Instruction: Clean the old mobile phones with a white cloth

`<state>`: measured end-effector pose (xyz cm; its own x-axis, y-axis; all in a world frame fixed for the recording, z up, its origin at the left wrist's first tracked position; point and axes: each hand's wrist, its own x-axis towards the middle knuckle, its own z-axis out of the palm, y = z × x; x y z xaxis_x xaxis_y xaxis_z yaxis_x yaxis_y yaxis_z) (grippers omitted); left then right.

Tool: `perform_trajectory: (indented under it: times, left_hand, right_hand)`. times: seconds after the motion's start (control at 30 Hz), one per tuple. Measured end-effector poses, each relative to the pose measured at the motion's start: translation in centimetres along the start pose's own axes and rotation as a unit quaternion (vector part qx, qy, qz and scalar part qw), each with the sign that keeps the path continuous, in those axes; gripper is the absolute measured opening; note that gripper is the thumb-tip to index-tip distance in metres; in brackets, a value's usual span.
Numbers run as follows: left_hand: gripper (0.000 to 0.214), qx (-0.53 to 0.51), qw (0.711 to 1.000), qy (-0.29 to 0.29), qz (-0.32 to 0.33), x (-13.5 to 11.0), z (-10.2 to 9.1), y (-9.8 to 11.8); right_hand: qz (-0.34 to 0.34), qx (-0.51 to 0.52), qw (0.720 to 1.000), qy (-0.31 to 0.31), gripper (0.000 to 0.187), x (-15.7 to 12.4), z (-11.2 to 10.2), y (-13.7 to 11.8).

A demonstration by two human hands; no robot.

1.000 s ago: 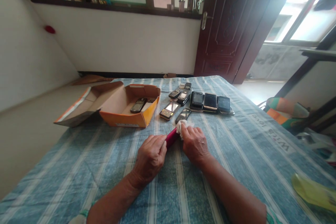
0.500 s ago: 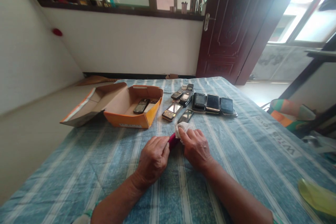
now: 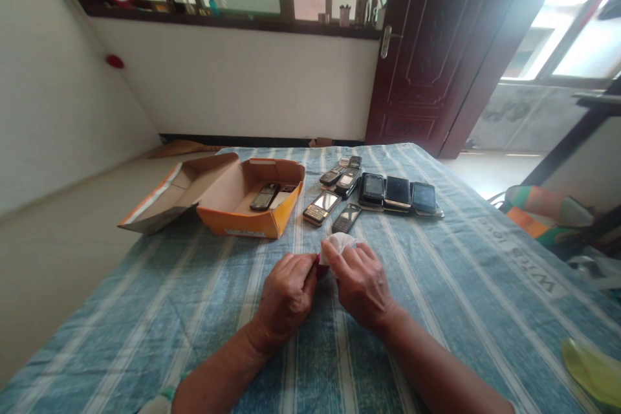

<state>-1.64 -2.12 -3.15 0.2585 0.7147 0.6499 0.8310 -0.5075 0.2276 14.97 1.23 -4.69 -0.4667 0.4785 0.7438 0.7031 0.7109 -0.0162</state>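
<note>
My left hand (image 3: 287,290) is closed on the near end of a slim magenta phone (image 3: 322,268), mostly hidden by my fingers. In my right hand (image 3: 363,283) a crumpled white tissue (image 3: 342,242) is pinched and pressed against the phone's far end. Just beyond the tissue lies a small dark keypad phone (image 3: 346,218). A gold-and-black keypad phone (image 3: 321,207) rests left of it.
An open orange cardboard box (image 3: 247,226) at left holds a dark phone (image 3: 264,196) and another beside it. Several phones (image 3: 347,181) lie behind, with stacked touchscreen phones (image 3: 398,193) to the right. A striped blue cloth (image 3: 204,310) covers the table. Something yellow-green (image 3: 589,369) lies lower right.
My right hand and the tissue have shifted slightly left along the magenta phone, covering more of it. The whole view has moved a little; my left hand keeps its hold.
</note>
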Motion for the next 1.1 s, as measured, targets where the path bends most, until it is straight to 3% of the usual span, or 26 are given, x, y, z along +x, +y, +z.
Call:
perform_trajectory:
  times: [0.17, 0.7, 0.97, 1.1]
  left_hand:
    - [0.02, 0.005, 1.0, 0.014, 0.011, -0.2, 0.2, -0.2]
    - [0.022, 0.027, 0.999, 0.025, 0.01, -0.1, 0.1, -0.1]
    - [0.021, 0.038, 0.999, 0.029, 0.015, -0.2, 0.2, -0.1]
    - [0.022, 0.015, 1.0, 0.016, 0.002, -0.3, 0.2, 0.0]
  right_hand:
    - [-0.021, 0.016, 1.0, 0.0, 0.033, -0.2, 0.5, -1.2]
    - [0.044, -0.054, 0.997, -0.011, 0.034, -0.1, 1.2, 1.3]
    - [0.062, -0.07, 0.995, -0.021, 0.036, 0.2, 0.7, 1.4]
    - [0.04, -0.071, 0.996, -0.043, 0.032, 0.7, 0.4, 0.5]
